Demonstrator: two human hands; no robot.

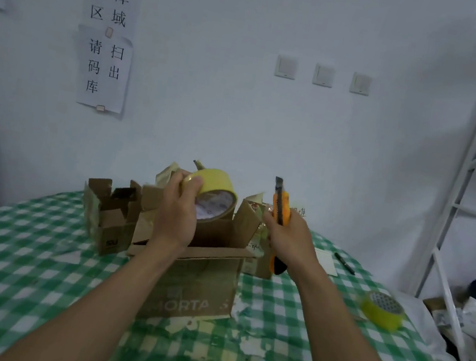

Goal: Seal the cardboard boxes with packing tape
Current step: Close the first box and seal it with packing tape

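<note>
My left hand [176, 214] holds a yellow roll of packing tape [215, 195] raised above an open cardboard box [197, 287] that stands in the middle of the table. My right hand [287, 236] grips an orange utility knife [280, 211], blade end pointing up, just right of the roll. The box's flaps stand open and its front face carries printed letters. A smaller open cardboard box [111, 216] sits to its left, and more cardboard boxes [262, 216] stand behind, partly hidden by my hands.
A green-and-white checked cloth [11, 268] covers the table, with torn tape scraps near the front. A second yellow tape roll [382, 310] lies at the right edge. A white card [327, 261] and black marker [344, 262] lie beyond it. White metal shelving [474, 188] stands at right.
</note>
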